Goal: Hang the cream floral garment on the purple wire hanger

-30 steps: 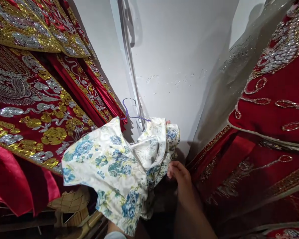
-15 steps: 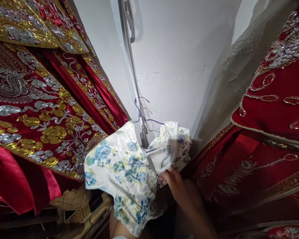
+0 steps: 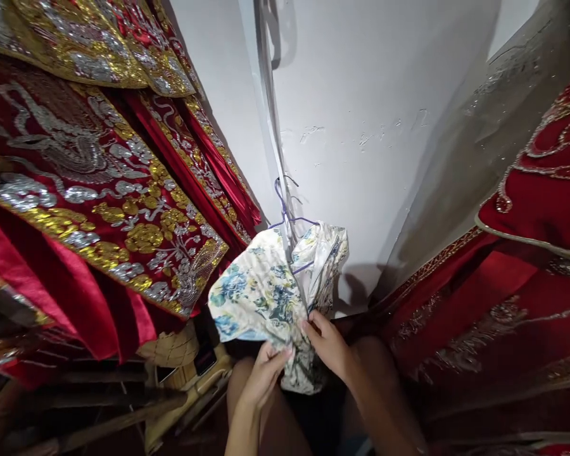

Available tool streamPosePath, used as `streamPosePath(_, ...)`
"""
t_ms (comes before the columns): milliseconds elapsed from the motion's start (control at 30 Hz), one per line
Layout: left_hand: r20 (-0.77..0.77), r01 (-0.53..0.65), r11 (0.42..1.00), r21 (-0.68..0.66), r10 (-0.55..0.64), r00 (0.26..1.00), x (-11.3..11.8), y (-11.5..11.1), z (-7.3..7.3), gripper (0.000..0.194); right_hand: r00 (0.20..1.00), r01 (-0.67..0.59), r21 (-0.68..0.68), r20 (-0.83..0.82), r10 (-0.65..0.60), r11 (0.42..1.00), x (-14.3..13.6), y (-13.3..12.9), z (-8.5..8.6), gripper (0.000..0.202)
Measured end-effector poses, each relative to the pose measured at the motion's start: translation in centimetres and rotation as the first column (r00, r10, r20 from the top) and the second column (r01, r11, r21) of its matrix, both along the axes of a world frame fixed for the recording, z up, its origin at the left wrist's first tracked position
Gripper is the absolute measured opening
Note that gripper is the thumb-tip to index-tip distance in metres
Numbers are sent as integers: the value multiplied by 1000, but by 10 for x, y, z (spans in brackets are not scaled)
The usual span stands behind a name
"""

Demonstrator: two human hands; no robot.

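A white blouse [image 3: 261,278] with blue, green and yellow flowers hangs on a thin purple hanger [image 3: 308,220] in front of the wall. Its front lies partly open, and the pale inside shows near the neck. My left hand [image 3: 268,367] pinches the fabric low on the left part. With its fingers closed on the front edge, my right hand [image 3: 325,342] grips the blouse a little higher and to the right. The lower hem hangs below both hands, above my knees.
Red costumes [image 3: 137,221] with gold and silver sequins hang at the left. More beaded red cloth [image 3: 527,272] hangs at the right. A narrow strip [image 3: 269,95] runs down the white wall [image 3: 361,76]. Bamboo furniture [image 3: 190,399] stands low at the left.
My left hand has come up from beneath the blouse and now pinches its fabric. The right side of the blouse has been drawn inward. The view has shifted slightly left.
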State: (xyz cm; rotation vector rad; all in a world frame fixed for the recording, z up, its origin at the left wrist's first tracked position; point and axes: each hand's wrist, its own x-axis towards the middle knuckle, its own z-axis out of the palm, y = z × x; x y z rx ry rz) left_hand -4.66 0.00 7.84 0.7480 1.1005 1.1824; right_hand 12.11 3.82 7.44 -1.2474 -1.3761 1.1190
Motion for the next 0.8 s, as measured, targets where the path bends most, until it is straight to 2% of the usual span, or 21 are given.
streamPosePath(100,80,43,999,25,-45,996,7,4,7,37,991,-18,-19,-134,15,1000,-3,-1,5,41)
streamPosePath(233,128,-10,999,30,6,992,11,7,8,40,968,-35,-51,-250,21,998,5,-7,17,43)
streamPosePath(300,44,-21,998,58,19,999,8,9,1,38,964,-42,-53,-264,26,998,11,-11,21,41)
streamPosePath(333,-31,-56,994,89,59,998,5,10,-3,37,961,-52,-65,-275,33,997,13,-12,23,40)
streamPosePath(367,-111,-135,981,138,151,982,3,11,-8,37,956,-67,-88,-292,39,994,15,-13,23,39)
streamPosePath(400,-183,-252,944,211,291,939,1,11,-11,37,947,-85,-120,-318,43,989,16,-14,23,39)
streamPosePath(433,-237,-379,873,306,456,858,0,10,-14,37,936,-100,-157,-349,39,982,16,-15,23,39)
streamPosePath(467,-266,-479,776,410,605,751,1,9,-16,37,925,-110,-191,-379,30,975,15,-16,23,38)
streamPosePath(500,-284,-519,689,506,701,654,4,7,-16,37,915,-115,-215,-403,19,970,13,-16,23,37)
streamPosePath(533,-309,-493,646,583,737,601,8,5,-16,36,908,-114,-226,-420,9,967,11,-17,23,36)
streamPosePath(567,-350,-415,651,636,723,596,14,2,-14,35,905,-110,-224,-425,5,968,8,-18,24,34)
streamPosePath(667,-493,-105,771,628,499,713,34,1,-8,31,919,-124,-185,-393,42,975,-2,-22,27,29)
streamPosePath(733,-534,3,826,563,361,764,44,5,-5,19,927,-151,-185,-368,74,971,-6,-22,32,27)
streamPosePath(800,-549,54,857,513,278,788,49,11,-3,14,930,-164,-193,-357,86,967,-6,-18,39,25)
